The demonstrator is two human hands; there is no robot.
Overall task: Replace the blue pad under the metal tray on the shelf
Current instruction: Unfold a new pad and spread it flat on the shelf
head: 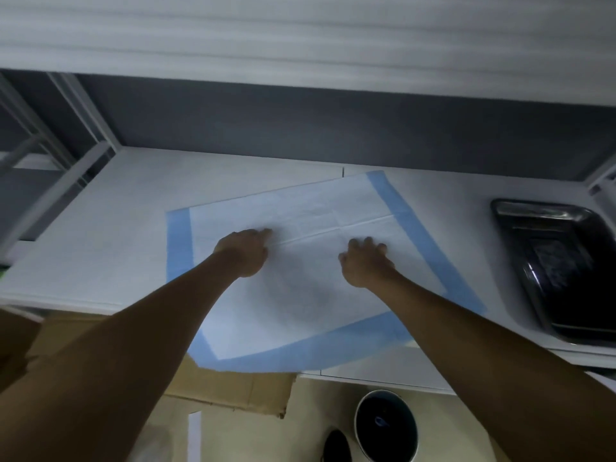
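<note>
Our left hand (pixel 245 251) and right hand (pixel 361 261) press, fingers loosely bent, on the blue pad (pixel 300 295) overhanging the shelf's (pixel 100 245) front edge; metal tray (pixel 560 271) at right edge.

The white rectangular pad with a blue border (pixel 300 285) lies flat on the white shelf (pixel 110 235), set askew, its near corner overhanging the shelf's front edge. The left hand (pixel 245 250) and right hand (pixel 365 261) rest on the pad's middle, side by side. The dark rectangular metal tray (pixel 560 268) sits on the shelf to the right, apart from the pad. Below the shelf, flattened brown cardboard (pixel 233 388) lies left of a round dark bin (pixel 386 425).
</note>
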